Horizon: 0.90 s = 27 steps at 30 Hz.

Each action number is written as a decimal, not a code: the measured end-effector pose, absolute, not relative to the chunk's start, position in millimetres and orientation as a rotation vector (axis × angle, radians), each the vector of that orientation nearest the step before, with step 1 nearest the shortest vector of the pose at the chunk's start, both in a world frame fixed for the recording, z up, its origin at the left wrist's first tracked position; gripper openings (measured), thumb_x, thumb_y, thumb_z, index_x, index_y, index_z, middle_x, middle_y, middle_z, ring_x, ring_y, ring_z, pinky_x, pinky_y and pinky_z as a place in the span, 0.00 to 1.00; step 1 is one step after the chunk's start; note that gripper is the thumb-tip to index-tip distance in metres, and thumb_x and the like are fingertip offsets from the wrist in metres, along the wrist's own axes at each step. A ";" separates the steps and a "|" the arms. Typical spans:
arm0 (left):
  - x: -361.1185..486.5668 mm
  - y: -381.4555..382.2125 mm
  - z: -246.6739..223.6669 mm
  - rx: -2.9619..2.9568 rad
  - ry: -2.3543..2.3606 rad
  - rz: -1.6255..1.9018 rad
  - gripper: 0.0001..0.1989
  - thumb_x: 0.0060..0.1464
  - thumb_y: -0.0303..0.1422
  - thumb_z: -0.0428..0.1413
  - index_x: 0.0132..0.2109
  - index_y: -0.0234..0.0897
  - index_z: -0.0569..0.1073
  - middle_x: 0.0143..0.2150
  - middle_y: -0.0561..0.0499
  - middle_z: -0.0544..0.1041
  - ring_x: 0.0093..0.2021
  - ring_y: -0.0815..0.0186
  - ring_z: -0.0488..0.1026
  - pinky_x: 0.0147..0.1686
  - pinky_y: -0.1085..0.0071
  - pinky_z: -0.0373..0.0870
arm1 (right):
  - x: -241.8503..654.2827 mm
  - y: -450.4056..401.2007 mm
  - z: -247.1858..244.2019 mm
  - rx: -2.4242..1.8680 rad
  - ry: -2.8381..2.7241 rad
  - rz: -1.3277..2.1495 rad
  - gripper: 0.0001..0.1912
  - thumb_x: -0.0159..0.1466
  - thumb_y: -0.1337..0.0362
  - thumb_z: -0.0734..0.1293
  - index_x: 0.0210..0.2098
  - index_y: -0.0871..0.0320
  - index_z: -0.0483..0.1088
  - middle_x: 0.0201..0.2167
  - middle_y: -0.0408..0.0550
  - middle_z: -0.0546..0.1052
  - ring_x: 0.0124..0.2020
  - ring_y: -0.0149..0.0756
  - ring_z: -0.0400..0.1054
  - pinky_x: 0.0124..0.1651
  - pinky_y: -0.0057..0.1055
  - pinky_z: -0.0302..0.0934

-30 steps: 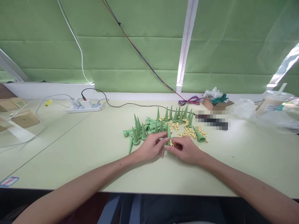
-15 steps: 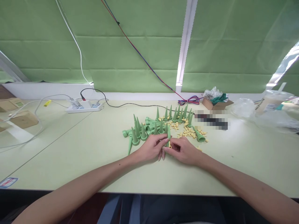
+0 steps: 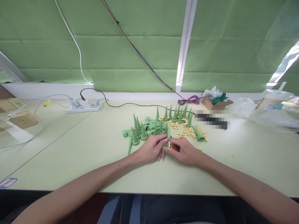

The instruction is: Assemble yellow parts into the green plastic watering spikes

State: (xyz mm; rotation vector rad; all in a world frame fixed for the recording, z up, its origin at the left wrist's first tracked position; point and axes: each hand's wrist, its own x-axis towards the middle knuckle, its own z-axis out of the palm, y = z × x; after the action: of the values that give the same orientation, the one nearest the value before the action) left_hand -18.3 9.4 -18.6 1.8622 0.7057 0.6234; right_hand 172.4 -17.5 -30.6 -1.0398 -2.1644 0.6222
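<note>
Left hand (image 3: 151,148) pinches green cone (image 3: 168,131); right hand (image 3: 186,151) at yellow piece (image 3: 169,145) (fingers' grip hidden, can't tell). Crooked push could dislodge it.

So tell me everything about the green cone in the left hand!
The green cone looks like plastic, narrowing to a tip that points up. The left hand grips it, nearer than the other cones. A yellow piece shows at its near side. The right hand is beside it; whether touching is unclear. Its base is mostly hidden.
</note>
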 end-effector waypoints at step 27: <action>-18.6 7.9 -11.0 2.059 0.847 0.734 0.17 0.67 0.42 0.47 0.35 0.36 0.68 0.22 0.56 0.67 0.21 0.72 0.64 0.22 0.76 0.60 | 174.1 -12.9 -29.6 -1.036 -2.165 0.648 0.23 0.67 0.53 0.65 0.22 0.57 0.53 0.17 0.34 0.54 0.20 0.26 0.48 0.26 0.27 0.44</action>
State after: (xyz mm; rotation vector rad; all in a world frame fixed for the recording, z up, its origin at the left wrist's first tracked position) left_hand -18.6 7.9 -11.0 2.0591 0.8466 0.7340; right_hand 174.1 -12.9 -29.6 -1.0356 -2.1652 0.6481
